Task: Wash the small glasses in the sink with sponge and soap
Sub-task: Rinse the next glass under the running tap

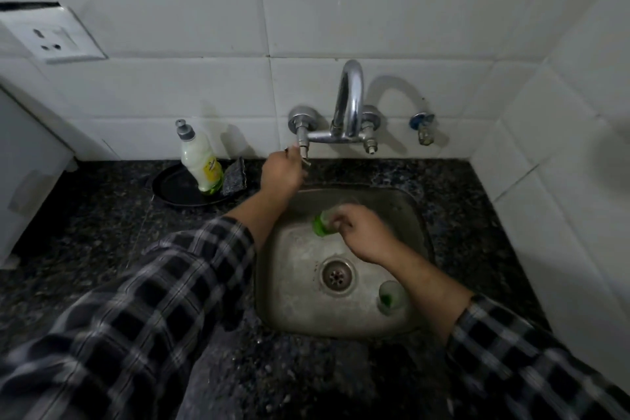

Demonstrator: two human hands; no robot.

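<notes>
Green showed at the bottom of the glass (324, 223) we held. Our right hand (363, 233) had its fingers curled round it, tipped, low in the sink (289, 300). Our left hand (281, 172) was up and left of that grip, with its fingers curled on the tap handle (304, 151). Another glass (392, 297) stood in the sink, below and right of the held one, near the drain (337, 274). Left of our left hand, the soap (199, 160) and sponge (235, 177) sat on a black plate (170, 194).
</notes>
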